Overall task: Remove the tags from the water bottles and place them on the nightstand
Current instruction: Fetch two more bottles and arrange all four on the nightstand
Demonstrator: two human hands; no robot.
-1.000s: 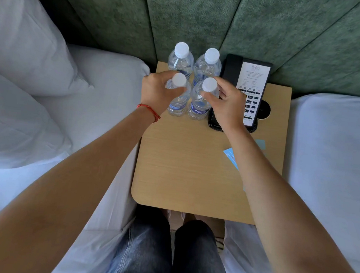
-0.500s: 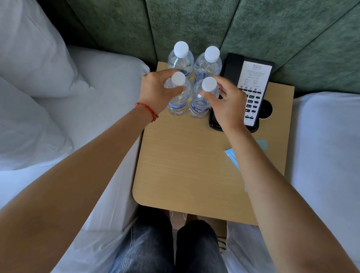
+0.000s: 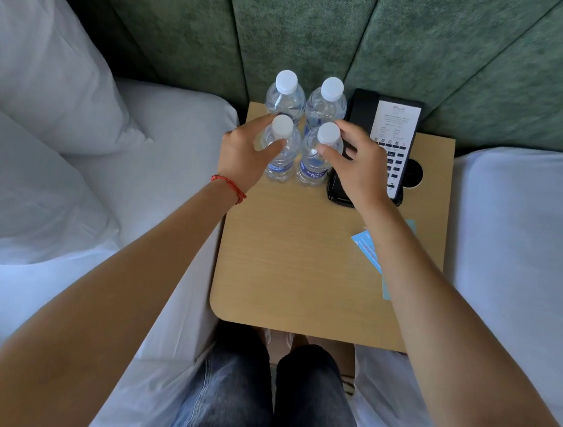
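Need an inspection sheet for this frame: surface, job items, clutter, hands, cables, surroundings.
Surface: wooden nightstand, round black inset at right.
Job's things: four water bottles upright in a two-by-two block at the back, white caps on; blue tags lying flat at the right edge, partly under the forearm.
Clutter: black desk phone beside the bottles.
Hands: left hand curled round the front-left bottle; right hand curled round the front-right bottle.
Cables: nothing seen.
Surroundings: white beds both sides, pillows at left, green padded headboard behind.
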